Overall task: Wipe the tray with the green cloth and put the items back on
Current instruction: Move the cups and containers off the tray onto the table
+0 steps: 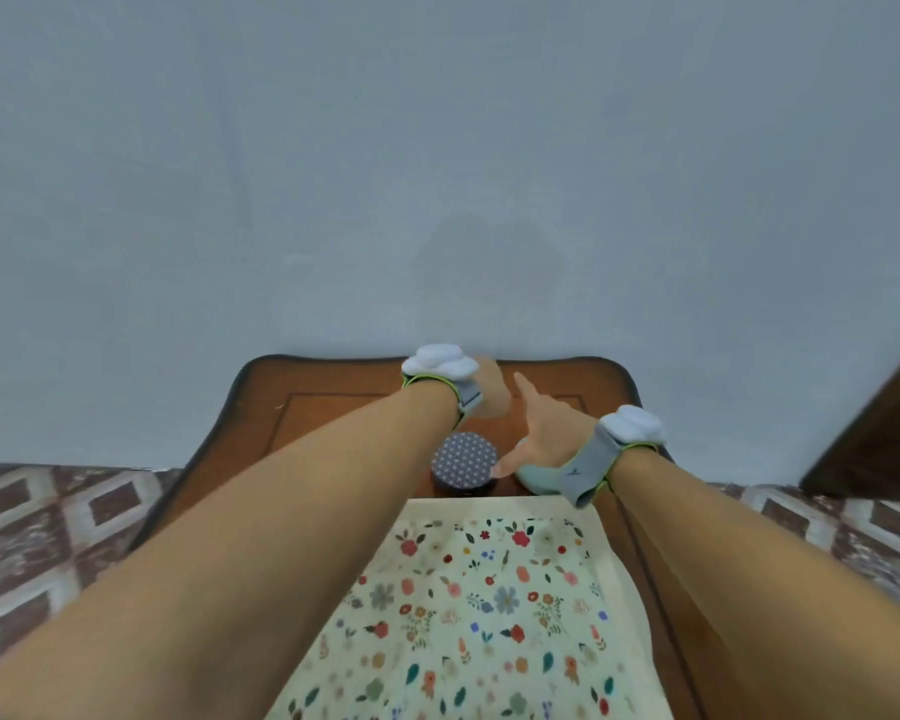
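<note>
— Tray first: the cream floral-patterned rectangular tray (489,615) lies bare on the brown wooden worktop (261,407), nearest the person, its long axis running away toward the wall.

— And the items?

— Just past its far edge. A round dark tin with a star-patterned lid (464,459) stands at the middle; a pale green rounded thing (533,478) sits just right of it, partly under the wrist. I cannot tell whether that is the cloth.

— Which hand is closer?

— The right hand (546,433), fingers spread wide and holding nothing, a fingertip at the tin's rim. The left hand (489,394) reaches farther back; its fingers are hidden, so I cannot tell its grip.
</note>
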